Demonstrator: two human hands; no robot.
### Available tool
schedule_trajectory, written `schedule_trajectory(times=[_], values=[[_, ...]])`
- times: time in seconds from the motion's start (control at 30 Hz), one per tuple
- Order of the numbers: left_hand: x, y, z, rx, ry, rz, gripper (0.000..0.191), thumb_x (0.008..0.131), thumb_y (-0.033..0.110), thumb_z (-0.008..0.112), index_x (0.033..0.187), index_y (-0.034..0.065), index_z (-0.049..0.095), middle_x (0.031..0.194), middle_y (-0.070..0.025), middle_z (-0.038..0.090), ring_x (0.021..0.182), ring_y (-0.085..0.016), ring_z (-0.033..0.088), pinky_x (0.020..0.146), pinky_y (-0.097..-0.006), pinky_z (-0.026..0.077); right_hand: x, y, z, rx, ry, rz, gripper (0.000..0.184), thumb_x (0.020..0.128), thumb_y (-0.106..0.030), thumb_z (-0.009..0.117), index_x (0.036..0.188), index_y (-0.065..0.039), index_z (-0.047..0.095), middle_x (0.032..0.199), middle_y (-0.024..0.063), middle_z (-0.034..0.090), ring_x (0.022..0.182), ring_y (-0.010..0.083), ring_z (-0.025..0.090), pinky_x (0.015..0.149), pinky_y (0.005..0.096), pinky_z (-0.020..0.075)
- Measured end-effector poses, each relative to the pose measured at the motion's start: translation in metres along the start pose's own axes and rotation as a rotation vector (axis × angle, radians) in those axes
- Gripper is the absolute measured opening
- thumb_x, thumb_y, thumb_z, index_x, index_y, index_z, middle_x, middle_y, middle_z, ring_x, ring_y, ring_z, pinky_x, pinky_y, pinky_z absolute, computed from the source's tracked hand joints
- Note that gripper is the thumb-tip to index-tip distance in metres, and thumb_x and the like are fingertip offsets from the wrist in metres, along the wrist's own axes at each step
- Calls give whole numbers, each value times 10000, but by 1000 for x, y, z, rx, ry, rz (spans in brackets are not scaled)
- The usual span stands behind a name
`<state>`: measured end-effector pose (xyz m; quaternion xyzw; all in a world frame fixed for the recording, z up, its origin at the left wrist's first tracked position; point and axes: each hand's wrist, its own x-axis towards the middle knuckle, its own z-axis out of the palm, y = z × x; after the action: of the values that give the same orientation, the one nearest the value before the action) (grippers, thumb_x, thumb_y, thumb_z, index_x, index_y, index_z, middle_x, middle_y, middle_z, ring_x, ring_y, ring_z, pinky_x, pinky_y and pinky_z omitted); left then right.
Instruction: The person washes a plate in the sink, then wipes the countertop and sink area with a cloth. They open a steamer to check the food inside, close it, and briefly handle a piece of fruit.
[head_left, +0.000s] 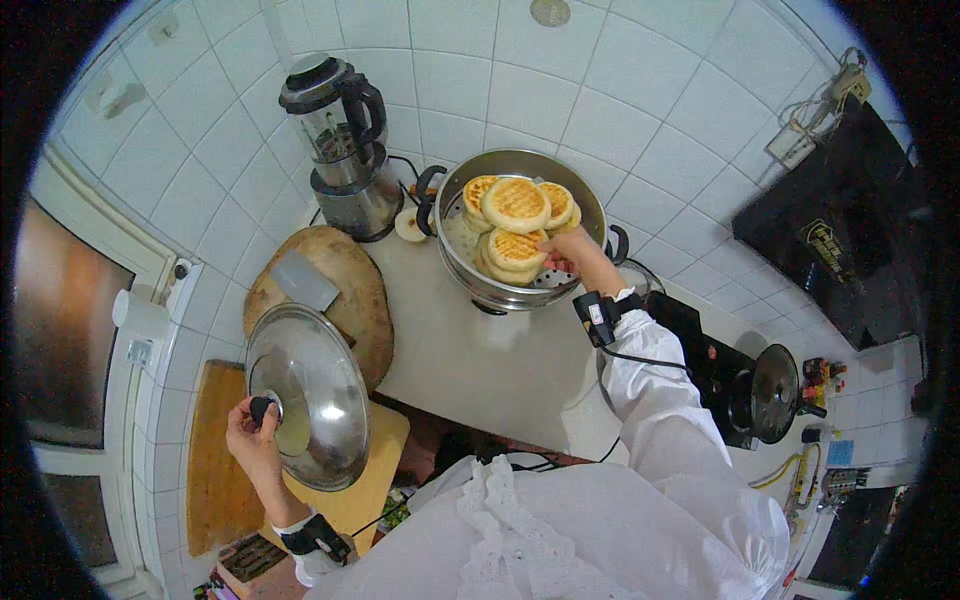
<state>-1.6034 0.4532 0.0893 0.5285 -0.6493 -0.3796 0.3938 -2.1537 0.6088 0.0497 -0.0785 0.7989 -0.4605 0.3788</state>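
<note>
My left hand (255, 439) grips the black knob of a domed metal pot lid (330, 390), which is tilted on edge above the left side of the counter. A metal steamer pot (480, 285) with black side handles stands by the tiled wall, uncovered. Stacked on its perforated tray are several round, browned flatbreads (516, 205). My right hand (571, 253) reaches inside the pot, with thumb and fingers at the right edge of the top flatbread (516, 249) in the front stack. Some fingertips are hidden behind the bread.
A blender (349, 157) stands behind a round wooden chopping board (367, 322), on which a cleaver (304, 279) lies. Half an onion (411, 225) sits beside the blender. To the right are a black stove (675, 319) and a lidded pan (774, 394). Cables run from both wrists.
</note>
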Motion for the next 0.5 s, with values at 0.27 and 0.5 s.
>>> schedule_trajectory(times=[0.27, 0.5], values=[[2, 1, 4, -5, -20, -33, 267, 783, 18, 734, 1001, -36, 591, 869, -58, 621, 747, -107, 585, 670, -238, 491, 18, 8, -2, 157, 2, -68, 208, 724, 47, 772, 864, 34, 619, 645, 62, 596, 455, 117, 497, 369, 257, 371], [1, 3, 2, -6, -8, -12, 266, 779, 12, 729, 1001, -41, 593, 865, -53, 617, 737, -107, 586, 668, -237, 493, -9, -1, -1, 51, 100, -207, 179, 764, -82, 752, 868, 28, 656, 644, 84, 631, 503, 155, 578, 426, 280, 450]])
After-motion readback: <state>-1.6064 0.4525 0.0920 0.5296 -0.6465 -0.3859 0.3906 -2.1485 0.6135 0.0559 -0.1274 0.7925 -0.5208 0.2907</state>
